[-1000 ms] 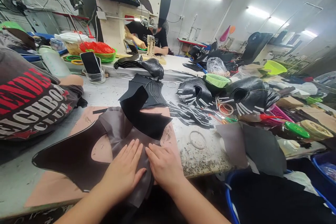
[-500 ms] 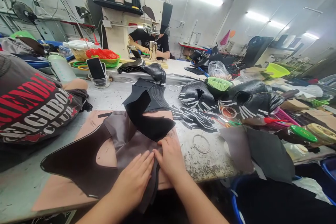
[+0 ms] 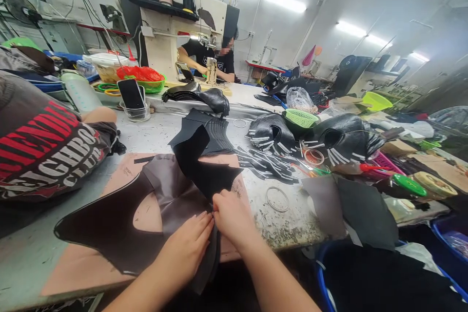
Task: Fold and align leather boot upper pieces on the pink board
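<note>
A dark brown leather piece (image 3: 106, 219) with an oval cut-out lies on a pinkish sheet (image 3: 76, 263) at the front of the table. My left hand (image 3: 190, 241) rests on its right part, fingers stretched out and close together. Beside it, fingertips almost touching, my right hand (image 3: 234, 217) has its fingers curled and pinched at the leather's right edge. Just beyond my right hand is a black curved piece (image 3: 208, 170), partly over the brown leather. Below my hands, part of the material hangs over the table's front edge. The fingertips of my right hand are partly hidden.
A stack of black cut pieces (image 3: 215, 131) lies behind, with dark strips (image 3: 266, 165) and a ring (image 3: 278, 199) to the right. A person's sleeve (image 3: 54, 146) is close at left; another person sits behind the sewing machine (image 3: 161, 44). A blue bin (image 3: 321, 273) stands front right.
My right hand's fingers have curled from lying flat into a pinch at the leather's edge. My left hand stays nearly in place. The view has shifted slightly.
</note>
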A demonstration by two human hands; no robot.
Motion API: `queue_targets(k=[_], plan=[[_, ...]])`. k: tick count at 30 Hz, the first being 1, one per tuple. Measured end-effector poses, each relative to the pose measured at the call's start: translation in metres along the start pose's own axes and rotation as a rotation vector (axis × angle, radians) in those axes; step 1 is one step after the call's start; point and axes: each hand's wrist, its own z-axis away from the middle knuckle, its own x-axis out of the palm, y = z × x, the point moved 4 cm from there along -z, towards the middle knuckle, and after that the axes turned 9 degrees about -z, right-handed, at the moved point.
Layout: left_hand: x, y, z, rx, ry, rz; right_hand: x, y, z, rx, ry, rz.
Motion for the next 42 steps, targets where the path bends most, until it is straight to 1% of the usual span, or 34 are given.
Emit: queue_targets(k=[2,4,6,7,9,10,12,14,16,19,21,23,24,25,26,27,29,30,31,32,33,35,36,40,42], plan=[[0.002,0.000,0.001,-0.012,-0.014,0.008,-0.002,-0.006,0.006,-0.032,-0.052,0.027],[0.003,0.001,0.002,-0.019,-0.025,0.011,-0.004,-0.007,0.010,-0.024,-0.112,-0.042],[0.003,0.001,0.002,-0.021,-0.028,0.006,-0.005,-0.003,0.010,0.020,-0.107,-0.134],[0.003,0.001,0.001,-0.024,-0.027,0.002,-0.004,0.002,0.009,0.049,-0.071,-0.174],[0.001,-0.001,0.001,-0.030,-0.021,-0.010,-0.001,0.010,0.008,0.082,0.041,-0.242],[0.001,-0.003,0.000,-0.035,-0.028,-0.008,0.002,0.014,0.007,0.073,0.093,-0.271],[0.000,-0.006,-0.003,-0.053,-0.078,0.020,0.009,0.018,0.007,0.025,0.181,-0.302],[0.000,-0.009,-0.007,-0.074,-0.155,0.065,0.016,0.020,0.009,-0.028,0.273,-0.260],[-0.001,-0.010,-0.014,-0.098,-0.221,0.098,0.021,0.018,0.014,-0.089,0.357,-0.144],[-0.006,-0.013,-0.025,-0.121,-0.279,0.120,0.028,0.015,0.022,-0.176,0.395,0.048],[-0.011,-0.019,-0.026,-0.099,-0.306,0.140,0.028,0.016,0.030,-0.195,0.401,0.120],[-0.017,-0.032,-0.020,-0.056,-0.329,0.160,0.023,0.017,0.041,-0.192,0.417,0.141],[-0.021,-0.042,-0.014,-0.048,-0.338,0.159,0.020,0.016,0.047,-0.219,0.404,0.136],[-0.023,-0.053,-0.006,-0.058,-0.345,0.145,0.018,0.013,0.054,-0.278,0.360,0.126],[-0.025,-0.065,0.002,-0.085,-0.350,0.119,0.018,0.008,0.061,-0.375,0.278,0.117],[-0.026,-0.077,0.009,-0.122,-0.353,0.083,0.021,0.001,0.068,-0.495,0.169,0.114],[-0.025,-0.094,0.021,-0.176,-0.364,0.013,0.033,-0.013,0.081,-0.720,-0.048,0.136],[-0.023,-0.098,0.024,-0.183,-0.374,-0.010,0.039,-0.018,0.085,-0.795,-0.096,0.155],[-0.020,-0.100,0.025,-0.181,-0.387,-0.026,0.044,-0.021,0.086,-0.847,-0.082,0.170],[-0.017,-0.100,0.025,-0.177,-0.403,-0.036,0.048,-0.023,0.084,-0.888,-0.026,0.174],[-0.014,-0.098,0.025,-0.175,-0.420,-0.043,0.050,-0.024,0.081,-0.922,0.058,0.160],[-0.010,-0.095,0.024,-0.189,-0.456,-0.055,0.048,-0.022,0.074,-0.991,0.191,0.099],[-0.009,-0.094,0.024,-0.200,-0.475,-0.059,0.044,-0.020,0.070,-1.022,0.225,0.068],[-0.010,-0.091,0.025,-0.214,-0.553,-0.061,0.020,-0.011,0.064,-1.135,0.238,0.038],[-0.012,-0.087,0.025,-0.198,-0.586,-0.056,0.015,-0.006,0.067,-1.160,0.238,0.052]])
